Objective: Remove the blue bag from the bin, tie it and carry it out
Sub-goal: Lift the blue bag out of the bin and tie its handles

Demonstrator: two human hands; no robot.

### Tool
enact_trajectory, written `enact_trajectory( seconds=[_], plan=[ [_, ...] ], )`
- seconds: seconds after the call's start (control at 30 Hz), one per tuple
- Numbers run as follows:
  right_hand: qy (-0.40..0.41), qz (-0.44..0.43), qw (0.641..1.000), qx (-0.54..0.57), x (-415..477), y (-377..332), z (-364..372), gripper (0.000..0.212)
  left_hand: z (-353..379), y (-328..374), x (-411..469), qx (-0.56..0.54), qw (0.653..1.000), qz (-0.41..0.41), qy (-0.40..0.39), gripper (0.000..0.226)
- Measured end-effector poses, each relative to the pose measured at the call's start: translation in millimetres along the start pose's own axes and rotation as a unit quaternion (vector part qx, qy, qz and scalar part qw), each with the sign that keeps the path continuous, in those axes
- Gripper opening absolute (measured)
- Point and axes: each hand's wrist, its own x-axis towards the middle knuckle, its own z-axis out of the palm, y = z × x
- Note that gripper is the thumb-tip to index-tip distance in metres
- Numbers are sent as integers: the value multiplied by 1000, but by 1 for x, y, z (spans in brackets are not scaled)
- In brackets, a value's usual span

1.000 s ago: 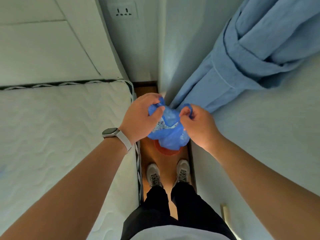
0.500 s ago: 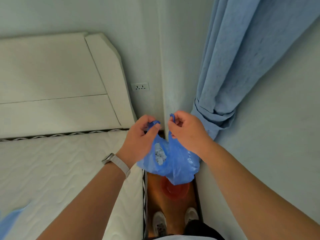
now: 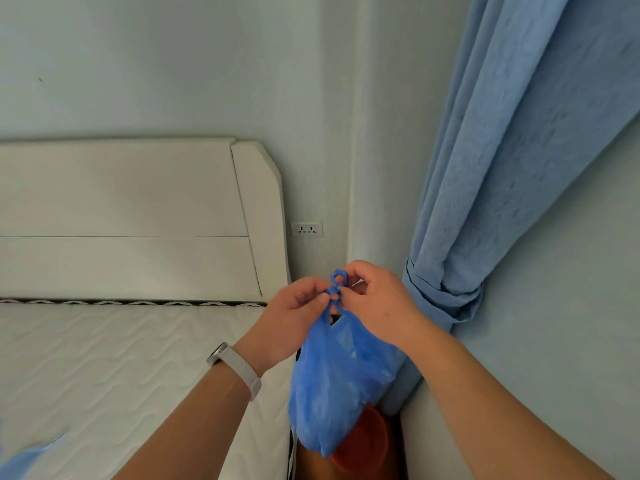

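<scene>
The blue bag [image 3: 332, 386] hangs in the air in front of me, out of the red bin [image 3: 367, 441], which stands on the floor below it in the gap between bed and wall. My left hand [image 3: 291, 317] and my right hand [image 3: 374, 299] pinch the bag's two handles together at the top, where they are twisted into a small knot or loop. Pale contents show faintly through the plastic. A watch sits on my left wrist.
A white mattress [image 3: 104, 375] and headboard [image 3: 138, 220] fill the left side. A tied-back blue curtain [image 3: 485, 202] hangs against the wall on the right. A wall socket [image 3: 307, 229] sits in the corner. Another blue scrap [image 3: 20, 462] lies on the mattress at the lower left.
The bag has been lifted higher above the bin and my view has tilted up. My hands have come together, and the handles are now twisted around each other.
</scene>
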Motion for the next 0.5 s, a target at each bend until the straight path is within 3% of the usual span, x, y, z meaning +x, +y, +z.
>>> enact_trajectory(
  seconds=[0.3, 0.43, 0.5],
  plan=[
    [-25, -30, 996, 84, -5, -9, -1, 24, -8, 2, 15, 29, 998, -22, -45, 16],
    [-60, -50, 994, 75, -6, -11, -5, 35, -13, 3, 22, 19, 998, -34, -48, 49],
    [-65, -57, 993, 77, -6, -12, -7, 38, -14, 4, 24, 16, 998, -37, -50, 53]
  ],
)
